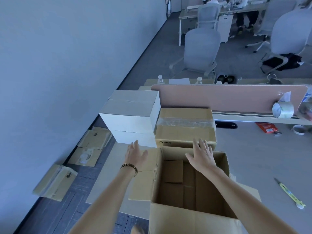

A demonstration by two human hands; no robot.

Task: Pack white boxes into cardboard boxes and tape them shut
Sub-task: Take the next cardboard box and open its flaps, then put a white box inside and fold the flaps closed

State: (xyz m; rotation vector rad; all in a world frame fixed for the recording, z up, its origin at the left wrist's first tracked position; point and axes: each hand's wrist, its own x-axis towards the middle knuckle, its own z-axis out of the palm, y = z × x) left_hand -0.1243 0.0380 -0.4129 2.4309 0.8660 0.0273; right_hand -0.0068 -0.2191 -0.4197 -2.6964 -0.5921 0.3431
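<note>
An open cardboard box (189, 215) stands on the desk right in front of me, its inside holding only its folded bottom flaps. Two white boxes (133, 114) are stacked at the desk's far left corner. Beside them sits a taped cardboard box (184, 132). My left hand (135, 153), with a bead bracelet on the wrist, is stretched out with straight fingers just short of the lower white box. My right hand (201, 156) hovers with spread fingers over the open box's far rim, holding nothing. A roll of clear tape (282, 110) lies on the ledge under the pink divider.
A yellow utility knife (289, 194) lies on the desk at the right. A red packet (266, 127) sits near the pink divider (228, 97). Flattened cardboard boxes (55, 182) lie on the floor along the wall at left. Office chairs (200, 51) stand beyond the divider.
</note>
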